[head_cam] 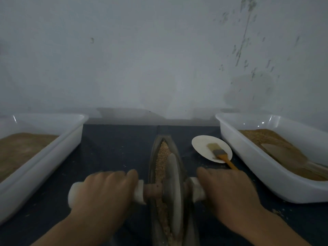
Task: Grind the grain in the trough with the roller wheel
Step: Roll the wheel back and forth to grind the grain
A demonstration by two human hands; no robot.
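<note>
Hands: left hand (104, 190) and right hand (225, 192) are curled round the axle ends.
Wheel (173, 189): stood between them in the trough (178, 157).
Grain (161, 157): heaped ahead, along the trough's fore-aft axis.

Left hand (104, 190) palm down, fingers (122, 174) curled over the handle, right hand (229, 190) likewise curled, both forearms extended forward, bare.

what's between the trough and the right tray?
Head view: a white plate with a brush lying on it, between the trough and the right tray, on dark tabletop.
</note>
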